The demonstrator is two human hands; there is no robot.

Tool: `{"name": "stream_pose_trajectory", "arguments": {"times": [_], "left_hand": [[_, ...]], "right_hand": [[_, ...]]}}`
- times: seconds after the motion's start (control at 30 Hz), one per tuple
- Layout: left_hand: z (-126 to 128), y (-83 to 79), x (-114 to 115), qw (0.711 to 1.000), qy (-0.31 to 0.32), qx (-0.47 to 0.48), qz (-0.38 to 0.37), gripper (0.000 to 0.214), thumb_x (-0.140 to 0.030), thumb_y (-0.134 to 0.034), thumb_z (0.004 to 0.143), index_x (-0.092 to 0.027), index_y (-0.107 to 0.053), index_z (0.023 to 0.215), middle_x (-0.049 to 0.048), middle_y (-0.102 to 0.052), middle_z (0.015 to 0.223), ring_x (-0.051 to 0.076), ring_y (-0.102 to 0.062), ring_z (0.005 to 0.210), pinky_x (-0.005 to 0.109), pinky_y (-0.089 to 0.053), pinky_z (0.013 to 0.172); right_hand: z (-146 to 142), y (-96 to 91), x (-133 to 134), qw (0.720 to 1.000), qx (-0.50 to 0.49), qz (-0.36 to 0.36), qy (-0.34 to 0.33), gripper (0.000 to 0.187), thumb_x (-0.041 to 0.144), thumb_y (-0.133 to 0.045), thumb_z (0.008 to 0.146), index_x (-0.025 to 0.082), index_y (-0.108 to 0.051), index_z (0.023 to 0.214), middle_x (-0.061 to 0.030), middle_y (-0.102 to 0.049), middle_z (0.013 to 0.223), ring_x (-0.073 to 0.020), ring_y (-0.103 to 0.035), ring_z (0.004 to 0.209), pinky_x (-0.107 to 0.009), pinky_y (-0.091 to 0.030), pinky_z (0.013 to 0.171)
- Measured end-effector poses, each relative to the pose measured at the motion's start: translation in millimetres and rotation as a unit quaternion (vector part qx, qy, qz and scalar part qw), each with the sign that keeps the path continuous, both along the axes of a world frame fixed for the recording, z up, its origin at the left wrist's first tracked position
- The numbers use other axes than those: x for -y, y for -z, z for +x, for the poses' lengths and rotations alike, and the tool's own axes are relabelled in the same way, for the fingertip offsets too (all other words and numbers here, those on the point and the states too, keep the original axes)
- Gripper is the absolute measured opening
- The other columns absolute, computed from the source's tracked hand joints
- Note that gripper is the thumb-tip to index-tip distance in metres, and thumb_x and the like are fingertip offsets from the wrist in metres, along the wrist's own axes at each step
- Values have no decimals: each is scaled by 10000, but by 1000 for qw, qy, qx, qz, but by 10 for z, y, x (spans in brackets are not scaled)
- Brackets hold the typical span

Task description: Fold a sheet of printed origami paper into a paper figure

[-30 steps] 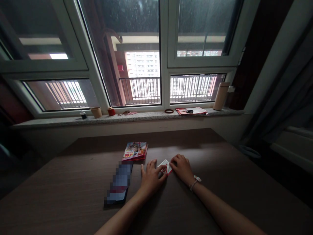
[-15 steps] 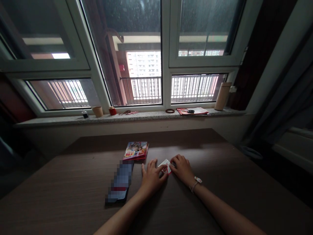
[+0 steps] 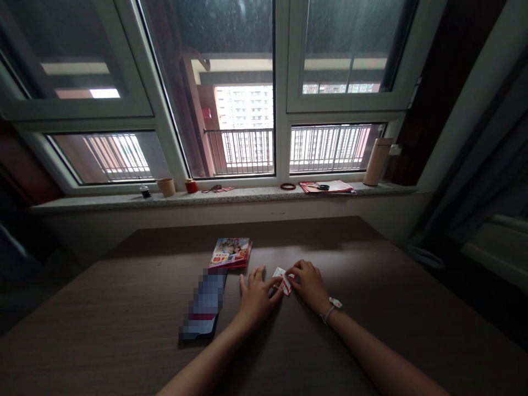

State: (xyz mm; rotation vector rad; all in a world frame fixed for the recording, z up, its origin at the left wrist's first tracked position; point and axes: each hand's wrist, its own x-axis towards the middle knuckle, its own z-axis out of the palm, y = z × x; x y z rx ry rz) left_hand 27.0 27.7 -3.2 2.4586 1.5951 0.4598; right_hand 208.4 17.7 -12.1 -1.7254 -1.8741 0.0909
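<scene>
A small folded paper, white with red edges, lies at the middle of the table between my hands. My left hand grips its left side between thumb and index finger, with the other fingers spread over the tabletop. From the right, my right hand pinches the paper's upper right part, its fingers curled; a thin bracelet with a white piece circles that wrist. The fingertips cover parts of the paper.
Left of my left hand lies a phone with a blurred screen. Behind it sits a stack of printed leaflets. The windowsill holds a paper cup, a red jar, a beaded bracelet, scissors on papers and a bottle.
The folded paper has turned slightly and shows a wider white face with red lines. My right fingers have shifted a little on it; my left hand stays nearly in place.
</scene>
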Motion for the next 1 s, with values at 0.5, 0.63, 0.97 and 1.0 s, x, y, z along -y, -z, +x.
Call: {"name": "stream_pose_trajectory", "arguments": {"times": [0.5, 0.63, 0.97, 1.0], "left_hand": [[7, 3, 0, 1000, -6, -7, 12, 337, -554, -527, 864, -474, -605, 1182, 42, -394, 1485, 314, -301, 1385, 651, -120, 1098], [11, 9, -7, 1000, -4, -6, 10, 334, -547, -529, 865, -473, -608, 1181, 39, -392, 1486, 314, -299, 1386, 646, -116, 1101], [-5, 16, -39, 1000, 11, -4, -3, 406, -467, -540, 881, -515, -501, 1282, 36, -409, 1475, 302, -299, 1385, 670, -98, 1090], [-4, 11, -37, 1000, 8, 1, -3, 413, -466, -544, 878, -504, -500, 1287, 40, -414, 1471, 299, -302, 1385, 667, -100, 1092]], "right_hand": [[48, -53, 6, 999, -9, -21, -23, 143, 376, -605, 856, 309, -691, 949, -18, -582, 999, -195, -515, 1015, -326, -363, 887], [56, -41, 13, 1000, -10, -15, -26, 167, 371, -602, 859, 305, -684, 989, -25, -583, 1006, -199, -514, 1014, -329, -364, 894], [97, 51, -33, 998, -30, -8, -62, 201, 351, -582, 884, 319, -674, 1060, -28, -594, 1084, -207, -495, 1064, -355, -353, 939], [102, 57, -40, 997, -36, -10, -60, 182, 345, -598, 873, 305, -679, 1030, -26, -601, 1075, -209, -498, 1056, -354, -356, 931]]}}
